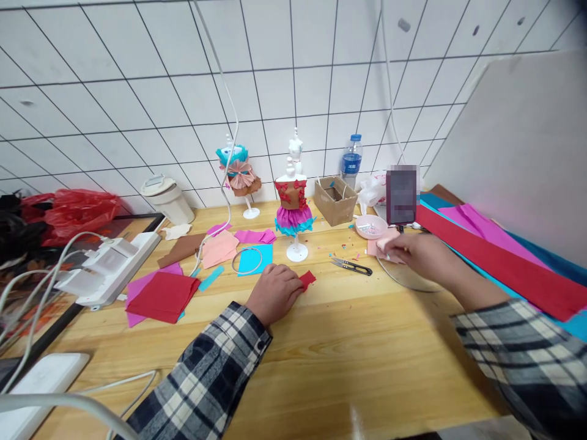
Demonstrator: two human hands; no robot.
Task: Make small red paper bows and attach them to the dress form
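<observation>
L hand [275, 293] pinches red scrap [309, 279], middle of tabletop [339, 360]; R hand [418, 253] has pink paper [375, 249] pinched twd back-right corner, nr pink bowl [368, 235]

Plaid sleeves in near-black, grey-blue and cream, crossed by broad pale bands, cover both arms, the left sleeve [197, 379] and right sleeve [527, 360] ending in dark-checked cuffs above a bare left hand [276, 294] and right hand [410, 252].
</observation>
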